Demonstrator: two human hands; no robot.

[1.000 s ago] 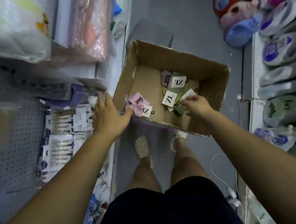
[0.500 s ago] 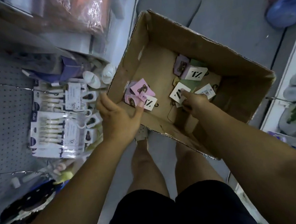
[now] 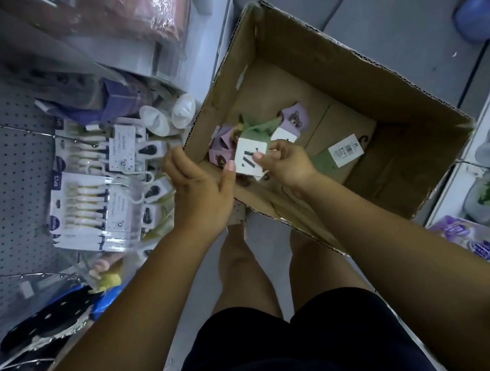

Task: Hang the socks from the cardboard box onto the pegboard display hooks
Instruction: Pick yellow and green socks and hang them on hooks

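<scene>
An open cardboard box (image 3: 378,80) stands on the floor ahead of my legs. In its near-left corner my right hand (image 3: 288,165) pinches a green sock pair by its white card label (image 3: 248,159), lifted above the box floor. Pink and lilac sock pairs (image 3: 220,148) with bear prints lie under it, and another lilac pair (image 3: 295,119) behind. One green pair with a barcode tag (image 3: 344,150) rests further right. My left hand (image 3: 198,187) is by the box's near-left wall, thumb touching the white label. The grey pegboard (image 3: 3,168) fills the left.
Packs of small tools (image 3: 95,207) and hanging packets crowd the pegboard hooks at left. Dark spotted goods (image 3: 46,324) hang lower left. A white shelf edge (image 3: 474,137) with bagged goods runs along the right. My legs and feet stand on grey floor just under the box.
The camera has moved closer to the box. My right hand has lifted a green sock pair by its white label toward the near-left corner. My left hand has come off the pink socks to meet it.
</scene>
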